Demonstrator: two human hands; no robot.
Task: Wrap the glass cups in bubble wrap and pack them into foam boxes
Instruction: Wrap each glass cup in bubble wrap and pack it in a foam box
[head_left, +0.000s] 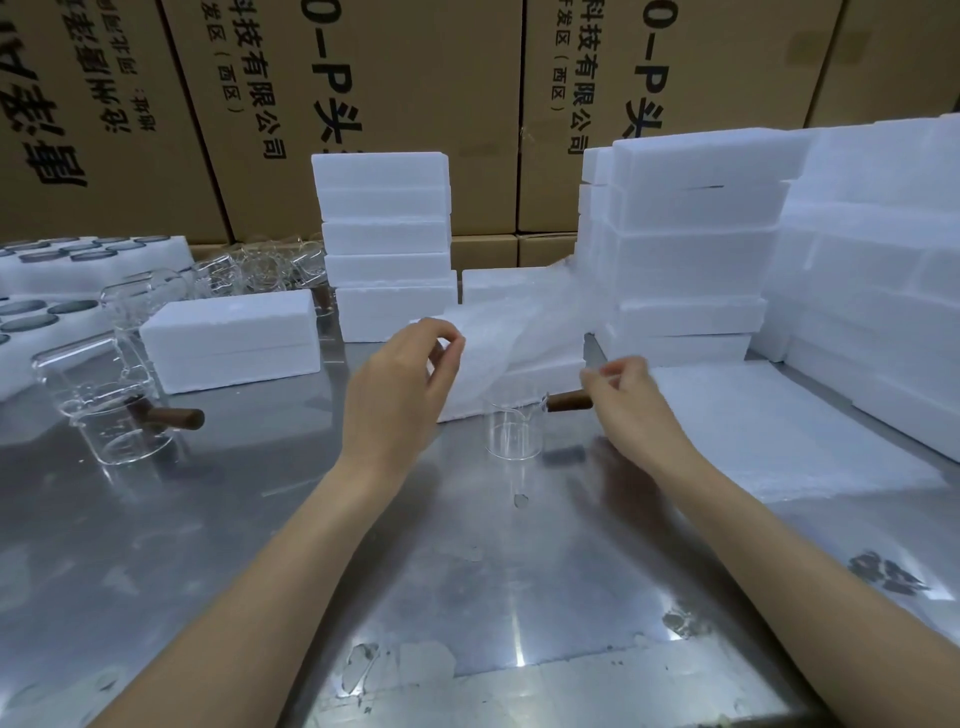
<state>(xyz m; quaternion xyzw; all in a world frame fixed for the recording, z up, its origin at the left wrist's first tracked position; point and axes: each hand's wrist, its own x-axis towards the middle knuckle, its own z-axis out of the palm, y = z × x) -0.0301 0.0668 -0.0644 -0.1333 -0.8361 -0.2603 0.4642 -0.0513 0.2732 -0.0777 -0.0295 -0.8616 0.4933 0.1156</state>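
Nearest: bare steel surface (467, 597), scuffed and glaring. Above it, left hand (402, 387) raised, fingers (451, 332) curled and pinched together on one edge of a translucent bubble wrap sheet (519, 332). Right hand (631, 397), motion-blurred, fingers drawn together on the sheet's other edge; exact grip hard to make out. Sheet stretched between both hands, hanging above and just behind a glass cup (511, 431) standing upright on the surface, wooden handle (566, 401) pointing right, its end hidden behind the right hand. To the right, flat stack of wrap sheets (769, 431). Left, stacked glass cups (111, 395) with a wooden handle, beside a closed foam box (234, 338). Farther: foam box stacks (387, 244) centre and right, foam trays (78, 270) cut off at left. Farthest: wall of printed cardboard cartons (415, 93).
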